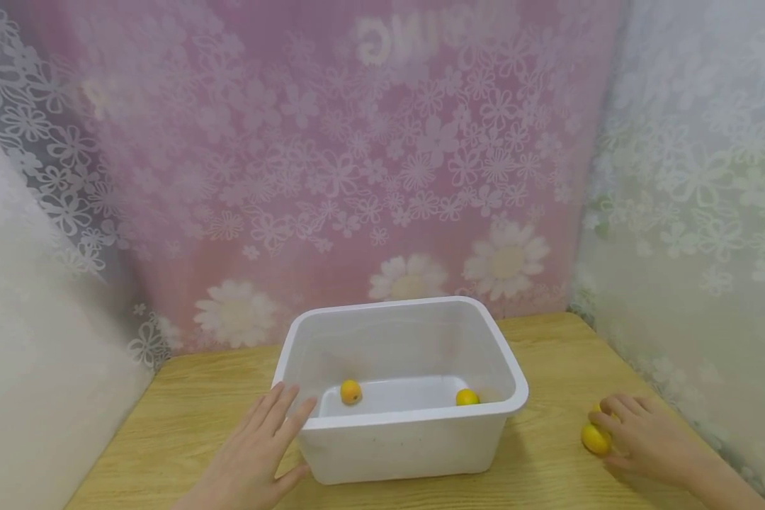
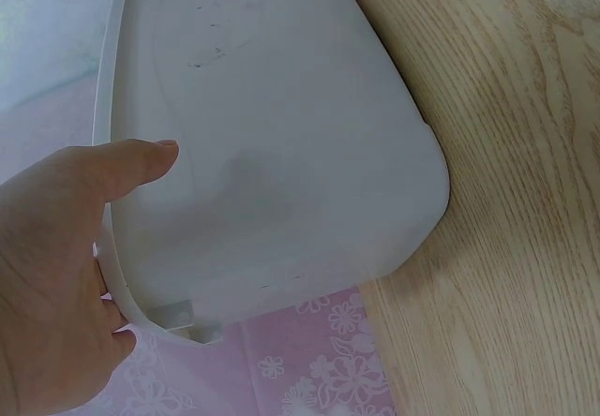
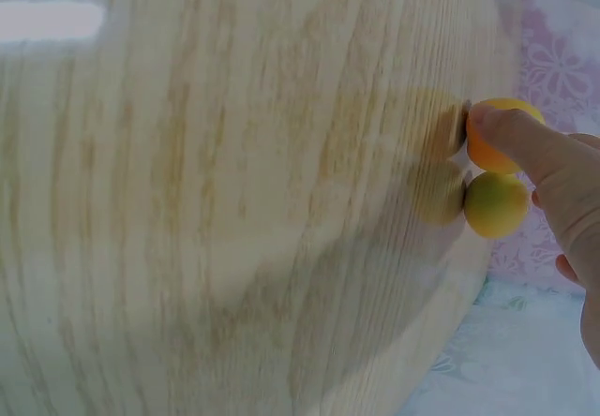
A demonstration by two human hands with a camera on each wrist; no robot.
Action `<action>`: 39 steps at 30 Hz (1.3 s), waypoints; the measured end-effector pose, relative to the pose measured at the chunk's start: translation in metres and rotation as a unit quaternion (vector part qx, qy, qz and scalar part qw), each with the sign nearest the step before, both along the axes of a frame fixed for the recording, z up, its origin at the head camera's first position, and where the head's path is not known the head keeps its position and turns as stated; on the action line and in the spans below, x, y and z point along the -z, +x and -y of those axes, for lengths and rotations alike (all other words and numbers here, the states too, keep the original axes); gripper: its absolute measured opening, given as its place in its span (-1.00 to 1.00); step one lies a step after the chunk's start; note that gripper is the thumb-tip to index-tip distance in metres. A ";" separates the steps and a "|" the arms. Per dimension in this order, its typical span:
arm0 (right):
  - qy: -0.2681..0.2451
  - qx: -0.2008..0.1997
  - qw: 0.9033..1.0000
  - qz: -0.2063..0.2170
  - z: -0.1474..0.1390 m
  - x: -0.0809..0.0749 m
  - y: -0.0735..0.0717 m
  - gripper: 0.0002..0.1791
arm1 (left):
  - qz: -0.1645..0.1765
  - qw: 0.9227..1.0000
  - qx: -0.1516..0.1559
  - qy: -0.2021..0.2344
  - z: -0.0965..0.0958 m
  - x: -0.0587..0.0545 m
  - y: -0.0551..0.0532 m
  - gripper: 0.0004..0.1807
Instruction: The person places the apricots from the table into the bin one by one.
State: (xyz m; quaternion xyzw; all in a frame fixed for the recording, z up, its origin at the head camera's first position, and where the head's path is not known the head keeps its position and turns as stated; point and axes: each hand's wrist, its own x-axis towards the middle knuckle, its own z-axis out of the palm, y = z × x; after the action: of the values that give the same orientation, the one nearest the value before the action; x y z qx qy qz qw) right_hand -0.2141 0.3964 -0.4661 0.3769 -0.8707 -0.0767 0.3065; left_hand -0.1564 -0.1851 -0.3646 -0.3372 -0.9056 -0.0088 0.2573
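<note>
A white plastic tub (image 1: 414, 443) stands on the wooden table, with one orange citrus fruit (image 1: 350, 392) and one yellow citrus fruit (image 1: 467, 397) inside. At its front left corner rests my left hand (image 1: 251, 450), fingers stretched over the rim. The left wrist view has the thumb (image 2: 141, 165) along the outer wall and the other fingers partly hidden behind the rim. Right of the tub, my right hand (image 1: 650, 439) pinches a small orange-yellow citrus fruit (image 3: 497, 156) at the table, thumb against its side. A greenish-yellow fruit (image 3: 497, 206) lies right beside it, partly under the fingers in the head view.
The wooden table (image 1: 548, 368) meets a pink flowered backdrop (image 1: 331, 212) behind the tub. Pale patterned sheets flank it, the right sheet (image 1: 695, 283) close beside my right hand and the left sheet (image 1: 38, 319) at the other edge.
</note>
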 end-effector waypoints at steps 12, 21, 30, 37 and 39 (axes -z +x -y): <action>-0.005 -0.001 1.000 0.006 0.008 0.002 0.000 -0.38 | 0.011 1.000 -0.004 -0.002 0.001 0.001 -0.001 -0.07; -0.014 -0.011 1.000 -0.007 0.013 0.001 -0.001 -0.39 | 0.010 1.000 -0.006 -0.005 0.001 0.001 -0.001 -0.08; -0.029 -0.023 0.999 -0.011 0.017 -0.016 -0.010 -0.36 | 0.012 1.000 -0.001 -0.003 0.001 0.001 -0.002 -0.08; -0.036 -0.025 0.999 -0.016 0.021 -0.035 -0.018 -0.29 | 0.009 1.000 -0.001 -0.003 0.001 0.000 -0.001 -0.08; -0.041 -0.022 0.999 -0.015 0.022 -0.040 -0.020 -0.29 | 0.001 1.000 0.002 -0.003 0.001 0.000 -0.001 -0.08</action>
State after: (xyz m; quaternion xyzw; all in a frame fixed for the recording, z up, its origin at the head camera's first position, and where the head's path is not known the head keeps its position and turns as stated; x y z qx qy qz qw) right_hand -0.2345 0.3747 -0.4263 0.3820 -0.8600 -0.0399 0.3361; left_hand -0.1575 -0.1860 -0.3648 -0.3399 -0.9050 -0.0071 0.2558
